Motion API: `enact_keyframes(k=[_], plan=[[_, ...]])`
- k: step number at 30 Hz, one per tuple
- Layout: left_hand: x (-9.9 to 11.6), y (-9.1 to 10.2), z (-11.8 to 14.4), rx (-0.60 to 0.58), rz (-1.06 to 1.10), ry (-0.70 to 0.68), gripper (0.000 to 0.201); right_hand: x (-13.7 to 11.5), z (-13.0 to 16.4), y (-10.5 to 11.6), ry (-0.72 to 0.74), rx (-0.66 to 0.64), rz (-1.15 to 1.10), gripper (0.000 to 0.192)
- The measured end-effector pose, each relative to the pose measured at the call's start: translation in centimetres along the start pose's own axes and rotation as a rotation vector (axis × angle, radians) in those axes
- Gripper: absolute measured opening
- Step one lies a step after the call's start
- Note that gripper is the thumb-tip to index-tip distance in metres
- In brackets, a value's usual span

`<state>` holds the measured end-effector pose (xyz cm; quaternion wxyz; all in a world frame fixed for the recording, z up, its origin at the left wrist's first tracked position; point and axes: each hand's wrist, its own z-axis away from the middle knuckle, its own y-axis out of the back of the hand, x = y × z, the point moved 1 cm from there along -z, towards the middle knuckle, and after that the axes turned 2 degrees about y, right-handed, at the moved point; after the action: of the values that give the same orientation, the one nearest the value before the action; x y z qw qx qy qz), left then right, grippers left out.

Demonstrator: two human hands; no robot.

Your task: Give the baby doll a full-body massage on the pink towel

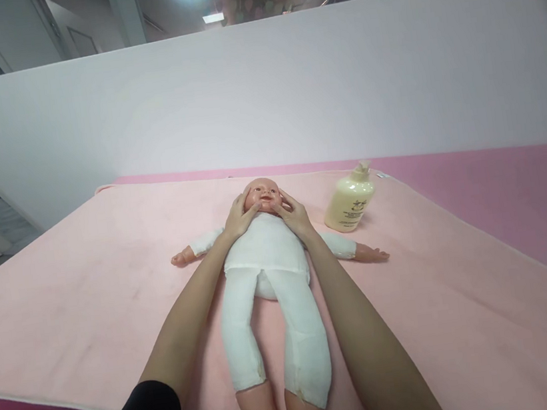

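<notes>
On pink blanket, doll head cupped between left hand and right hand, fingers spread, unclenched; elbow sweep risks lotion bottle being toppled.

A doll in white lies on its back on a pink blanket, arms spread wide, legs toward the camera. The left hand and right hand cup the doll's head from either side, fingers spread against its cheeks. A cream pump bottle stands upright just beside the doll's arm. A white wall rises behind the blanket.
</notes>
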<state>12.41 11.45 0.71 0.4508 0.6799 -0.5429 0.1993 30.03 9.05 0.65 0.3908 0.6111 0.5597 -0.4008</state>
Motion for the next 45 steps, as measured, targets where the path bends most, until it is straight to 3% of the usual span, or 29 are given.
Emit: enact_keyframes(k=[8,14,17,20,23,25,26,29,31,33,36,45], plan=[[-0.5,-0.1,-0.3,0.014,-0.018,-0.004,0.065,0.1,0.0,0.0,0.01,0.005,0.03,0.086],[-0.4,0.1,-0.2,0.039,-0.005,0.003,0.061,-0.1,-0.6,1.5,-0.068,0.065,0.098,0.062],[0.9,0.6,-0.1,0.098,0.007,0.017,0.058,-2.9,-1.4,2.5,-0.065,0.101,0.149,0.051],[3.6,1.3,-0.2,0.205,-0.061,-0.023,0.055,-7.7,-2.0,3.5,0.17,0.343,0.066,0.054],[7.0,1.0,-0.3,0.232,-0.061,-0.12,0.052,-11.7,-1.8,5.5,0.399,0.529,0.093,0.054],[9.3,-0.3,-0.4,0.165,0.058,-0.13,0.055,-12.5,-1.4,7.9,0.452,0.648,0.124,0.05],[10.2,-1.3,-0.4,0.073,0.146,-0.096,0.059,-12.3,-1.1,9.3,0.445,0.719,0.125,0.047],[12.6,-5.4,-1.1,-0.448,0.427,0.183,0.07,-10.8,-0.6,13.1,0.335,0.898,0.075,0.04],[13.8,-8.1,-2.2,-0.672,0.567,0.43,0.073,-10.0,-0.5,14.3,0.303,0.926,0.037,0.038],[14.9,-10.0,-3.7,-0.678,0.705,0.594,0.074,-10.2,-0.4,14.1,0.373,0.851,0.044,0.037],[16.3,-11.6,-5.9,-0.6,0.879,0.693,0.075,-11.2,0.0,12.6,0.493,0.711,0.107,0.039],[18.6,-11.9,-7.6,-0.6,0.845,0.804,0.075,-10.3,0.2,11.3,0.378,0.646,0.146,0.052]])
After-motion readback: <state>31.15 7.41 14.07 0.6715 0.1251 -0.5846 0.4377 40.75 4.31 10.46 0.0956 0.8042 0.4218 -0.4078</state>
